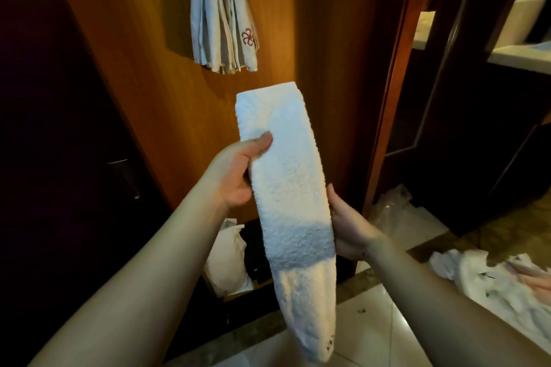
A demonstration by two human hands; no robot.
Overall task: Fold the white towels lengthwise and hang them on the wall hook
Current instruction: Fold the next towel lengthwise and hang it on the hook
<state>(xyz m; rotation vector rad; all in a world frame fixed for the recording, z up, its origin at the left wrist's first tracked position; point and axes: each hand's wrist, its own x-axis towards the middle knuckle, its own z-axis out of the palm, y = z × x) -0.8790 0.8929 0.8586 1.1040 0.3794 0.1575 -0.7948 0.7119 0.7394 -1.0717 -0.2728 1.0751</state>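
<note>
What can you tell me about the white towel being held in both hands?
The towel is white terry cloth, folded into a long narrow strip. It is held up slanting in front of a wooden wall, far end upward and near end drooping toward the floor. The left hand grips its left edge, thumb on top; the right hand holds its right edge. A small dark mark shows near the bottom tip.

Folded towel [290, 188]: white terry cloth, thick looped pile, matt and rough. Hanging towels [222, 12]: thinner off-white woven cloth, flatter and matt, one bearing a red stitched emblem [248, 37]. Wall panel [143, 74]: orange-brown wood-grain surface, smooth with a soft sheen. Door handle [126, 177]: bright metal, glossy. Floor tiles [372, 334]: pale, smooth, polished. Crumpled bags [393, 205] at the floor's right edge: thin translucent plastic, shiny.
</note>
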